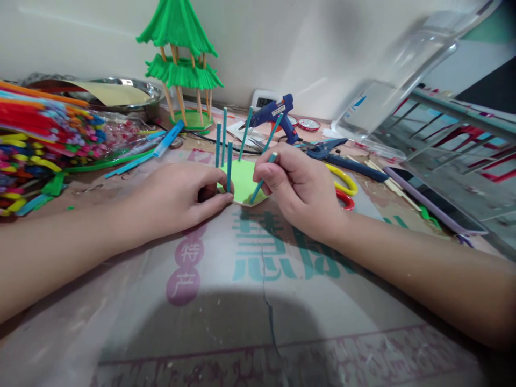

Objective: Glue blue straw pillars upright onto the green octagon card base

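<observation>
A light green flat base [243, 180] lies on the table with several blue-green sticks standing up around its edge. Some stand upright and others lean to the right. My left hand [181, 191] pinches the base's near left edge, its thumb and forefinger beside an upright stick [229, 169]. Between the thumb and fingers of my right hand [300, 188] is another blue-green stick [257, 192], tilted, with its lower end at the near right edge of the base. The right hand hides part of the base's right side.
Behind stands a green-roofed pagoda model [181, 75]. A blue glue gun [278, 113], pliers [326, 148], yellow and red scissor handles [342, 183] and a phone [435, 199] lie to the right. Colourful pipe cleaners [44, 134] and a metal bowl [149, 97] fill the left.
</observation>
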Motion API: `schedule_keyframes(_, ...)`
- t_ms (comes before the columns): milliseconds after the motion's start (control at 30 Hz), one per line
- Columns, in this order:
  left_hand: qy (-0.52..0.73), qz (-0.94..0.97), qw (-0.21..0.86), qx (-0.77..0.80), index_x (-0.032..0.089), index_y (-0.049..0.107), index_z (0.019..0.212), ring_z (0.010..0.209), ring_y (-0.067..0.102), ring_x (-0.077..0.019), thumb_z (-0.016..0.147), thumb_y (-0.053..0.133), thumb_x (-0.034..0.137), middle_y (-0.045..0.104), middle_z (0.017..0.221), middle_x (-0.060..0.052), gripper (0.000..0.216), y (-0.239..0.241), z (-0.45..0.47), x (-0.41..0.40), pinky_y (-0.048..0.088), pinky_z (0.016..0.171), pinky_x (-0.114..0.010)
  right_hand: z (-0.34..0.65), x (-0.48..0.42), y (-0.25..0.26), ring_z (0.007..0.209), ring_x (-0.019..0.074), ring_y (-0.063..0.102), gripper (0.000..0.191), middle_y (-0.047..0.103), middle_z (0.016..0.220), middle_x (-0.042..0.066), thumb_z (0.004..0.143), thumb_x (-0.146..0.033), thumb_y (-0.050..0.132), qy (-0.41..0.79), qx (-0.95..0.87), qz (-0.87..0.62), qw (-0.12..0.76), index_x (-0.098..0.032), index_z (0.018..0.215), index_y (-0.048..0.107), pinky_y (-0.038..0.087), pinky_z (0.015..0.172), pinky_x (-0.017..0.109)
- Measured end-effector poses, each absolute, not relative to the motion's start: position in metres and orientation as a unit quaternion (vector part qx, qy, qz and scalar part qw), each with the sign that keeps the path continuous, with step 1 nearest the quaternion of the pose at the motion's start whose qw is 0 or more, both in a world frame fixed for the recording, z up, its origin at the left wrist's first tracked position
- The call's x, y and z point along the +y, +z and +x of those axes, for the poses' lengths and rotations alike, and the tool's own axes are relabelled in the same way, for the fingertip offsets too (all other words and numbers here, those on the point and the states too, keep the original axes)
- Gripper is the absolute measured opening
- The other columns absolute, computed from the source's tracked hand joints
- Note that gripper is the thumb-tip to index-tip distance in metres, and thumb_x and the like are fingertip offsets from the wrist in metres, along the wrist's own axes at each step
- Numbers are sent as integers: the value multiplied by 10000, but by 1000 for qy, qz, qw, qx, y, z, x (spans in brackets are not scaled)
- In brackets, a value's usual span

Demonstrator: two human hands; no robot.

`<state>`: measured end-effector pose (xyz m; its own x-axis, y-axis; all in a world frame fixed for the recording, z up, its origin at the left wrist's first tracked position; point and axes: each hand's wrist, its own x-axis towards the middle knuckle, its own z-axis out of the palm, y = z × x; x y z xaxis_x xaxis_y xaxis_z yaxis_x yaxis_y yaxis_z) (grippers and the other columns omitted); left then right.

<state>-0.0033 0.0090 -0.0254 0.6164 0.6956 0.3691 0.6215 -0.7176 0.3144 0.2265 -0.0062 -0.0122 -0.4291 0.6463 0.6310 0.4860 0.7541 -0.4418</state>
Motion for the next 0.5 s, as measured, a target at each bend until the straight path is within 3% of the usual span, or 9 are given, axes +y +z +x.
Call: schedule_keyframes(500, 244, 892, 96, 368, 220, 585, 712, 580, 474, -160, 913, 587, 417, 586, 631, -4, 282, -26, -4, 10, 253, 577, -309, 228, -6, -13, 685, 145, 562, 492, 555, 724, -5, 1067, -628, 390, 74, -844, -345, 405, -242, 834, 587, 477, 679, 292)
